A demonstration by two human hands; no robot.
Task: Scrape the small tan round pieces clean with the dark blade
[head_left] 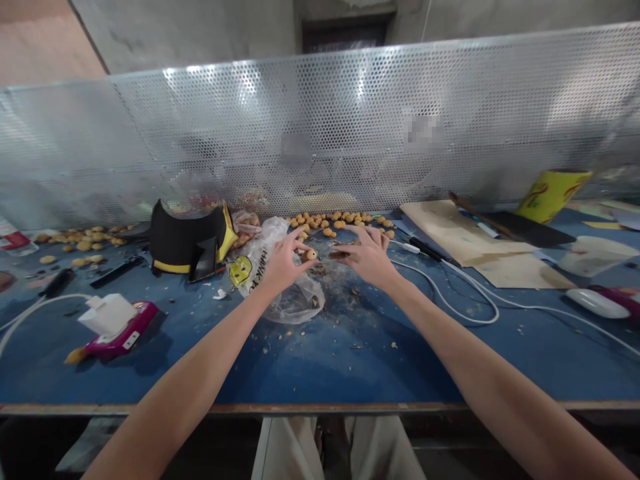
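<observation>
We go left to right; far left, a magenta plastic device carries a white plug block, its white cable curving off leftward; upper left, loose golden nuggets, knobbly and dry-looking, lie scattered on the blue work table; next along sits a curved black moulded piece with yellow trim; then a crumpled clear plastic bag with yellow print, partly under the left hand; that hand pinches a small round golden piece between thumb and forefinger, a dark spot on its top, mid-table and just left of the right hand; right fingers are spread and curved, with a dark brown sliver at their tips; we cannot tell whether it is gripped; we judge a light fingertip pinch best, since the piece is small and its crust looks crumbly; a second heap of nuggets lies behind, before the perforated metal screen; right of centre, a white cable, tan card sheets, a yellow printed carton; far right, a white computer mouse.
</observation>
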